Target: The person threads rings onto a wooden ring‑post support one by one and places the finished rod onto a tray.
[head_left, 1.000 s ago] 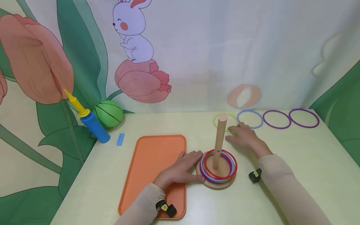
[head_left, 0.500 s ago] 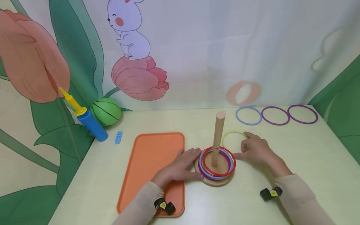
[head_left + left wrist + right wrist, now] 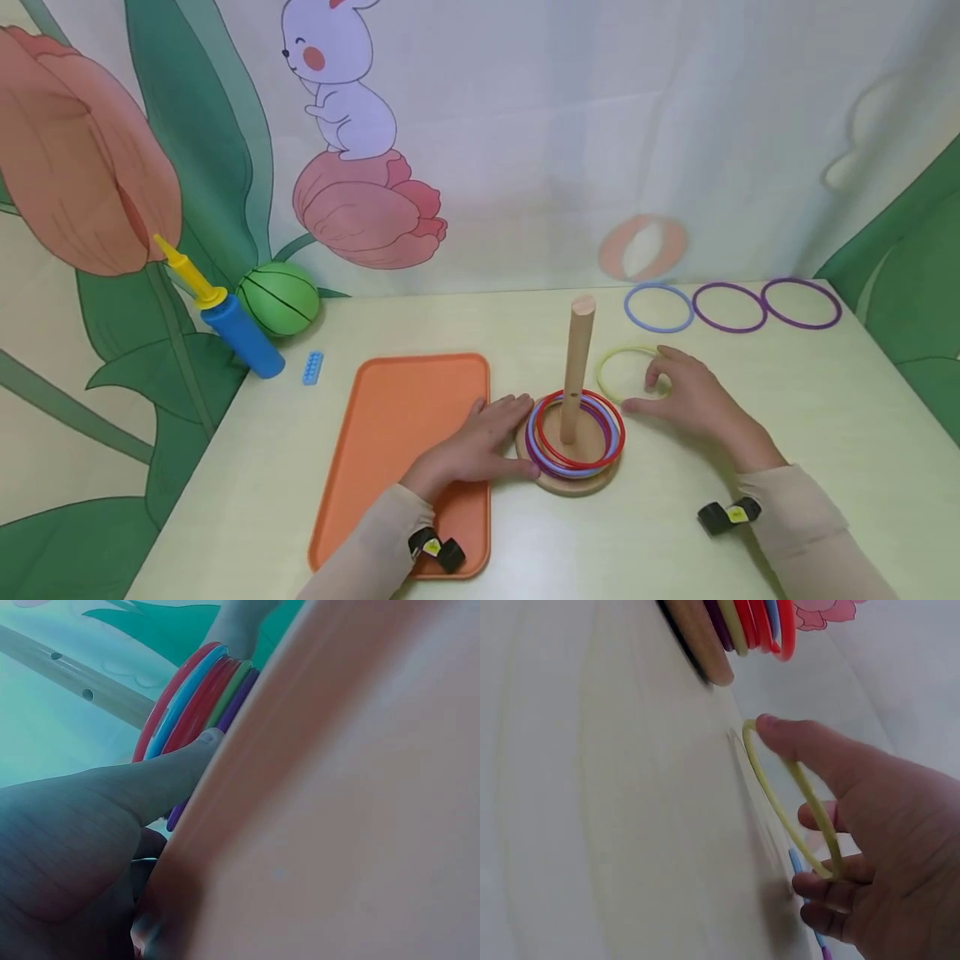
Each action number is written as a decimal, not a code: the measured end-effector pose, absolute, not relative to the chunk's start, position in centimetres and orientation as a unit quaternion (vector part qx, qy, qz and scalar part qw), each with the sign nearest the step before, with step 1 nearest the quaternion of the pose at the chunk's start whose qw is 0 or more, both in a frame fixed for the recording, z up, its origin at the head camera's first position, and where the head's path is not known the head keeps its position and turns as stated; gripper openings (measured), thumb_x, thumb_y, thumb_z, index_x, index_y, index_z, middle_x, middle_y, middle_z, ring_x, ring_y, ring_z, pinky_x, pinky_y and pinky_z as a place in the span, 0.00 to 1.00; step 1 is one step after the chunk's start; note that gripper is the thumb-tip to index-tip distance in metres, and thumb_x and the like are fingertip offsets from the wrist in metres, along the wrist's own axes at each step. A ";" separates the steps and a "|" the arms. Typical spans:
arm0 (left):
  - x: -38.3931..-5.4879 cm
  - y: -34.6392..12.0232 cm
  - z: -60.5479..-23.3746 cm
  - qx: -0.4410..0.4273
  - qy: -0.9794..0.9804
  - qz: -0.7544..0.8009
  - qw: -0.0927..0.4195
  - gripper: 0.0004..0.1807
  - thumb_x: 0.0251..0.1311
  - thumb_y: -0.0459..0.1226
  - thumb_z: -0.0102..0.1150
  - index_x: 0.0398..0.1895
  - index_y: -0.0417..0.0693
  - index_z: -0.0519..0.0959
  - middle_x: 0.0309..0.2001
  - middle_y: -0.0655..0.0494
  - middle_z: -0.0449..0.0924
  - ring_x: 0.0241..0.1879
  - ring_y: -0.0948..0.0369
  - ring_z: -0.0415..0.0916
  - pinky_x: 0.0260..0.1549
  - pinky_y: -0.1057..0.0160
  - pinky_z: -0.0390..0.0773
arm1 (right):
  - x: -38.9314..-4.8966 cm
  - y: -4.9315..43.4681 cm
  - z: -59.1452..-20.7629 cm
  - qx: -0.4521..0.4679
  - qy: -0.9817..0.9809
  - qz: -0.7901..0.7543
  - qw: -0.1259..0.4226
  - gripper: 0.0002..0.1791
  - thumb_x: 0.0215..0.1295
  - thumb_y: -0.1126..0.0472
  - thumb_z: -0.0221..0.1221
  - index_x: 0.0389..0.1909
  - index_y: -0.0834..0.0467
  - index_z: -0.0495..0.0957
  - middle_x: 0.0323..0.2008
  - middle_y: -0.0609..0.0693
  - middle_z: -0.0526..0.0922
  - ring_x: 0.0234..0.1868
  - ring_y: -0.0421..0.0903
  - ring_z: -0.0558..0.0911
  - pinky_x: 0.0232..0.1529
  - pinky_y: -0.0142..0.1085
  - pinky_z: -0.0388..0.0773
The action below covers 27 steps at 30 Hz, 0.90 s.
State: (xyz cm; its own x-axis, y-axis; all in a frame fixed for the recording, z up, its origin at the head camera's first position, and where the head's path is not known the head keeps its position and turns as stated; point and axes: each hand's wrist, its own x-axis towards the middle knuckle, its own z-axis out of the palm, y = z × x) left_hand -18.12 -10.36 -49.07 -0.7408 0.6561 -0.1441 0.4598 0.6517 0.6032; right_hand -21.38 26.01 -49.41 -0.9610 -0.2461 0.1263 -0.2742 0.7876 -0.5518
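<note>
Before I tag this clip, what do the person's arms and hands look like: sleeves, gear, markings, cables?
Left hand and right hand: no gloves. Left sleeve and right sleeve: long, plain pale beige, ending near the wrists. Left wrist unit and right wrist unit: small, blocky, black, each with a yellow patch; print too small to read. No cables visible.

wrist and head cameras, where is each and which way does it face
Head: head-worn, facing forward and down at the table; left hand, right hand and sleeves show.
Left wrist: worn there, facing the stacked rings; left hand shows.
Right wrist: worn there, facing the yellow ring; right hand shows.
Shared by both wrist views: the stacked rings.
</note>
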 end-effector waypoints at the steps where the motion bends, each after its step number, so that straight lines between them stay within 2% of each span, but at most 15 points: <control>1: -18.1 -10.3 -49.0 0.314 0.891 0.276 0.178 0.56 0.64 0.60 0.69 0.86 0.49 0.52 0.85 0.55 0.51 0.84 0.53 0.43 0.80 0.42 0.30 | -21.4 26.1 -49.4 0.137 -0.943 0.303 0.028 0.28 0.52 0.41 0.80 0.31 0.56 0.75 0.62 0.73 0.77 0.65 0.72 0.75 0.66 0.64 0.70; 6: -18.2 -10.2 -48.9 0.316 0.889 0.279 0.181 0.56 0.64 0.60 0.69 0.86 0.49 0.52 0.85 0.55 0.50 0.84 0.53 0.42 0.80 0.42 0.29 | -21.2 26.6 -49.3 0.132 -0.932 0.334 0.044 0.29 0.52 0.44 0.81 0.34 0.57 0.74 0.63 0.70 0.77 0.56 0.65 0.79 0.58 0.59 0.74; 9: -18.3 -10.0 -48.9 0.315 0.888 0.281 0.184 0.57 0.63 0.61 0.69 0.86 0.49 0.52 0.85 0.55 0.50 0.85 0.53 0.42 0.80 0.42 0.28 | -21.1 26.7 -49.1 0.127 -0.928 0.346 0.052 0.30 0.52 0.44 0.81 0.36 0.58 0.73 0.71 0.72 0.70 0.58 0.66 0.77 0.59 0.61 0.73; 17: -18.1 -10.4 -49.2 0.307 0.890 0.284 0.180 0.56 0.64 0.60 0.69 0.86 0.50 0.52 0.85 0.56 0.50 0.85 0.53 0.42 0.80 0.41 0.30 | -21.5 26.2 -48.5 0.141 -0.915 0.366 0.091 0.32 0.48 0.47 0.84 0.38 0.60 0.73 0.66 0.67 0.77 0.57 0.62 0.78 0.54 0.53 0.74; 24: -18.1 -10.4 -49.1 0.318 0.888 0.284 0.171 0.56 0.63 0.60 0.70 0.86 0.48 0.52 0.85 0.54 0.52 0.84 0.52 0.44 0.80 0.39 0.31 | -20.8 26.3 -45.7 0.132 -0.905 0.390 0.103 0.33 0.49 0.48 0.83 0.39 0.57 0.69 0.69 0.67 0.75 0.67 0.66 0.74 0.55 0.56 0.70; 27: -18.1 -10.3 -49.2 0.323 0.889 0.279 0.167 0.56 0.63 0.60 0.70 0.86 0.48 0.53 0.84 0.54 0.53 0.84 0.51 0.45 0.80 0.38 0.32 | -20.3 26.3 -44.4 0.136 -0.904 0.391 0.104 0.34 0.49 0.49 0.83 0.39 0.57 0.67 0.69 0.68 0.75 0.67 0.69 0.73 0.54 0.58 0.70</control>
State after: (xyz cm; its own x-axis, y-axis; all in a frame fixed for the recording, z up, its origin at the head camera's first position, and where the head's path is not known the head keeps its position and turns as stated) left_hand -18.15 -10.33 -49.17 -0.7359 0.6670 -0.1167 0.4807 0.6360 0.6037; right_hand -20.32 26.34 -44.36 -0.9417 -0.1641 0.2938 -0.3265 0.6567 -0.6798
